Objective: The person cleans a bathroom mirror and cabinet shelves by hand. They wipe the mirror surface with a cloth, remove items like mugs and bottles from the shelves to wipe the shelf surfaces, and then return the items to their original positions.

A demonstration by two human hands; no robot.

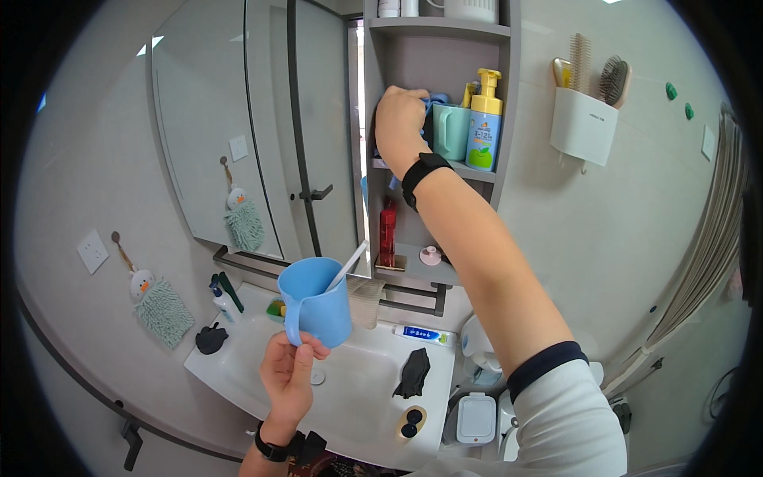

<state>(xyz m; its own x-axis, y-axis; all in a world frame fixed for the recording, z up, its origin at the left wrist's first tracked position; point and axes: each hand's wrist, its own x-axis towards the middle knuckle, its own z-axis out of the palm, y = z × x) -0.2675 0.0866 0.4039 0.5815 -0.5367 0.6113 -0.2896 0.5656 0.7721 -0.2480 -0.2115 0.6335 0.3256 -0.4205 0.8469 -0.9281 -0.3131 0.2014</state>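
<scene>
My left hand [292,366] holds a light blue plastic cup [325,310] by its handle, above the sink basin [351,387]. A white stick-like handle [347,266] leans inside the cup. My right hand [402,119] reaches into the middle shelf of a grey wall cabinet [503,119], at some blue cloth-like material [437,99]; its fingertips are hidden, so its grip cannot be told. Right of that hand stand a mint green cup [451,132] and a blue pump bottle [484,128] with a yellow top.
On the counter lie a toothpaste tube [424,334], a black cloth-like item [415,372] and a contact lens case [412,422]. A red bottle [387,235] stands on the lower shelf. A white pump bottle [225,304] is at the sink's left; a mirror [202,119] hangs above.
</scene>
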